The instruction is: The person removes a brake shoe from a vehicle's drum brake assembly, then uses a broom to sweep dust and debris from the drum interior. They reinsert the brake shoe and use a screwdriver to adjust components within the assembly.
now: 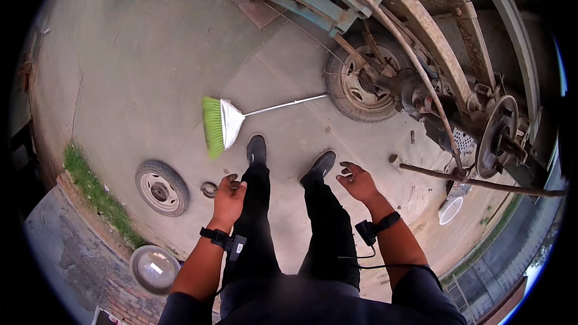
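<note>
Both of my hands hang in front of my legs, above the concrete floor, with nothing visible in them. My left hand [229, 200] has loosely bent fingers, with the thumb apart from them. It is nearest to a small dark ring-shaped part [209, 189] on the floor, not touching it. My right hand [358, 183] is beside my right shoe, its fingers slightly bent and spread. Beyond my feet lies a broom with a white head [231, 123] and green bristles [212, 126]. Its thin pale handle [286, 106] runs right toward a mounted wheel [367, 93].
A rusty vehicle frame [427, 30] with a bare hub disc [497, 136] fills the upper right. A wooden-handled tool [433, 174] leans low there. At left lie a loose wheel [161, 188], a grass strip [99, 195] and a grey basin [154, 269]. A white-rimmed container [450, 210] is at right.
</note>
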Demonstrator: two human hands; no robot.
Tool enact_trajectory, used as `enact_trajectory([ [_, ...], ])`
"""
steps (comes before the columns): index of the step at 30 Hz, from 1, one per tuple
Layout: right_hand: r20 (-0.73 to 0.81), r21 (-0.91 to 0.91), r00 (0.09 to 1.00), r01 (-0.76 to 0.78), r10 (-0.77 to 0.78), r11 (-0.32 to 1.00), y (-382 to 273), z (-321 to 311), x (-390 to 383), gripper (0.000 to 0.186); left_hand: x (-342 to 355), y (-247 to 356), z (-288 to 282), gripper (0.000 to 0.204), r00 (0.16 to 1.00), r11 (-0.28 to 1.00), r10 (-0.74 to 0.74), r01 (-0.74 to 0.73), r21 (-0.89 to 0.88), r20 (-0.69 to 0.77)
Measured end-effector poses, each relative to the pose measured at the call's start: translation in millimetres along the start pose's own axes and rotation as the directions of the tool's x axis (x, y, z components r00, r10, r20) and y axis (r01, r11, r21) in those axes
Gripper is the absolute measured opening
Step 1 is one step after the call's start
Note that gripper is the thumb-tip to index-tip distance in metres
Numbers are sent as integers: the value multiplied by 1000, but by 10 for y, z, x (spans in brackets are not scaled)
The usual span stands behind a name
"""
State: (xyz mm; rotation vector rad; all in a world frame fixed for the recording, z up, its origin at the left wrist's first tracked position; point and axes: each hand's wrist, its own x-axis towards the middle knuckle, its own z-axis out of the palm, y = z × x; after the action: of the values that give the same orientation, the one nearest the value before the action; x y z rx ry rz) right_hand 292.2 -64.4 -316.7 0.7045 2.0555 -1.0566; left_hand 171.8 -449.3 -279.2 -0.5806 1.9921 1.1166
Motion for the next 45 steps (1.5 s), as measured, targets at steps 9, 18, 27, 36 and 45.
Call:
enact_trajectory([
  [9,72,-381,970,242,-233,892,-494,688,2309,68,775,-1315,-629,39,961,971,-223,203,-128,-163],
  [18,226,-635,948,317,-223,704,-822,1937,3536,79,1298,-1994,-677,38,927,929,-369,369,-10,-63],
  [27,207,-498,922,388,-327,776,-664,2223,3614,36,1955,-1115,-297,28,937,835,342,-335,436,64],
  [36,231,-499,921,388,-313,775,-492,2202,3220,27,2376,-1032,520,53,777,379,426,-619,687,465],
  [45,244,-486,859,510,-451,709,-312,2200,3099,24,2385,-1271,1081,55,830,179,360,-510,841,427],
])
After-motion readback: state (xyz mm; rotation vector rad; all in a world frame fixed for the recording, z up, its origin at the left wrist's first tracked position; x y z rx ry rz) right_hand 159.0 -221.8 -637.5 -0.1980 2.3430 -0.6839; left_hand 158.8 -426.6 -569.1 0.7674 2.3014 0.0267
